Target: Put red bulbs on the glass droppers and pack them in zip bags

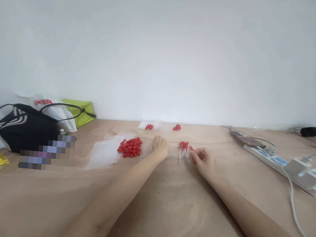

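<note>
The row of thin, clear, tube-like sticks [173, 155] is lying on the light-brown tabletop [165, 212] ahead of the person, running left to right, with each stick's long axis pointing roughly away from the body. The left hand [160, 147] is resting over the row's middle and is therefore nearer; its fingers are curling, but whether they are gripping anything cannot be told. The right hand [204, 162] is standing just beyond the right end, thumb and fingers closing on a short red cylindrical piece [192, 153]. Between the hands, several red tips [183, 145] are sitting at the sticks' far ends. Further out, a heap of small red pieces [129, 148] is adjoining the row's left end, with flat translucent plastic bags [103, 153] lying beyond it
</note>
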The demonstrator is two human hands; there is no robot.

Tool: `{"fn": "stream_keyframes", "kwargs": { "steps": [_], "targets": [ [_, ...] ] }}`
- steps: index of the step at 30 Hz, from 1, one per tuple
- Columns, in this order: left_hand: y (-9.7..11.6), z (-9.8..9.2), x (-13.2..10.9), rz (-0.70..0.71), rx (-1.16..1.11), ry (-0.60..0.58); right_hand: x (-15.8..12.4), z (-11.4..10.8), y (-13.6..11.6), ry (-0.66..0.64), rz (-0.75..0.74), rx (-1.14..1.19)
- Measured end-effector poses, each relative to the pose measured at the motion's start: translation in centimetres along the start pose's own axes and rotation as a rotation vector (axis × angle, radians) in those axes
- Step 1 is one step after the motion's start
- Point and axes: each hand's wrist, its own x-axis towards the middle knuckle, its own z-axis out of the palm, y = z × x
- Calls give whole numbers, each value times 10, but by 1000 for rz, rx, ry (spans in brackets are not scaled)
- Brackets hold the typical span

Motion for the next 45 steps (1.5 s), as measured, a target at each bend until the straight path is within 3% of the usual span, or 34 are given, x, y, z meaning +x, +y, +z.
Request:
{"fn": "stream_keyframes", "kwargs": {
  "steps": [4,6,9,12,16,30,45],
  "targets": [
    [-12,-8,-39,174,-44,65,-9,7,-7,-129,-74,68],
    [-30,-5,-64,274,-71,66,-16,11,-17,-202,-198,9],
    [-60,4,-95,543,-193,212,-30,16,-37,-319,-353,-90],
    [-79,10,-109,570,-304,279,-42,23,-53,-438,-382,-129],
    [-81,9,-111,513,-376,267,-48,28,-56,-494,-351,-130],
    [-81,15,-108,598,-425,261,-48,28,-58,-601,-367,-45],
    [-77,17,-106,627,-431,234,-48,27,-60,-618,-424,-60]
  ]
}}
